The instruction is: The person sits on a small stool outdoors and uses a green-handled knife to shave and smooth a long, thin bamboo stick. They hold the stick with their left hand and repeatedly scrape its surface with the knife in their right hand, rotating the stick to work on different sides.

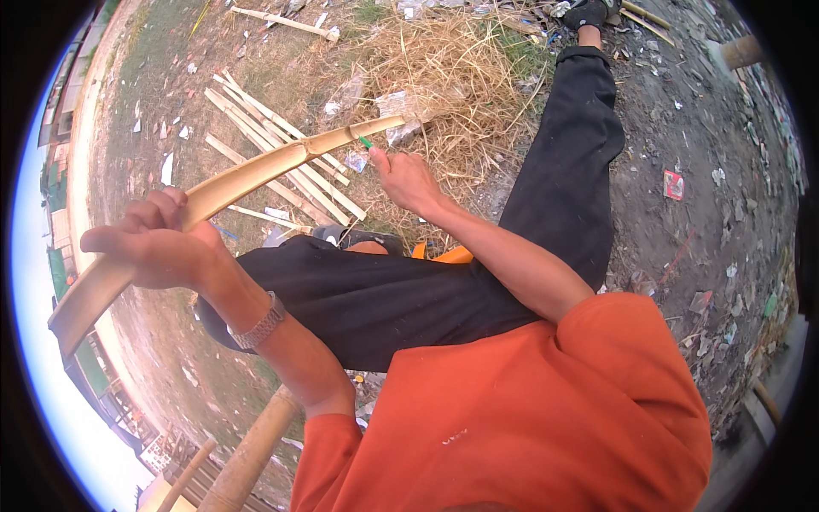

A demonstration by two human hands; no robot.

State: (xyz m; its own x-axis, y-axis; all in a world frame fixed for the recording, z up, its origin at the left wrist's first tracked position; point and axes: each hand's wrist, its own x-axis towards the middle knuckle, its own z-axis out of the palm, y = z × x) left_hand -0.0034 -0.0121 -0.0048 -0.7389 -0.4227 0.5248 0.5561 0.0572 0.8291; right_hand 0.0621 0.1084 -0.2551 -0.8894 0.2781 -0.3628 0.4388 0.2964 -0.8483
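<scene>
A long split length of bamboo (247,177), hollow side showing, slants across from the lower left to the upper middle. My left hand (162,243) is closed around it towards its wide near end. By its far, narrower end, my right hand (405,179) is closed on a small green-handled tool (365,142). The green part sticks out past my thumb and meets the bamboo's lower edge near a node. Most of the tool is hidden, so its exact kind cannot be made out.
Several split bamboo strips (290,154) lie on the ground beyond my bent leg. Straw-like shavings (452,68) are heaped ahead, with another bamboo piece (286,23) farther off. Bamboo poles (252,448) stand at the lower left. An orange object (455,255) shows beside my leg; litter dots the ground.
</scene>
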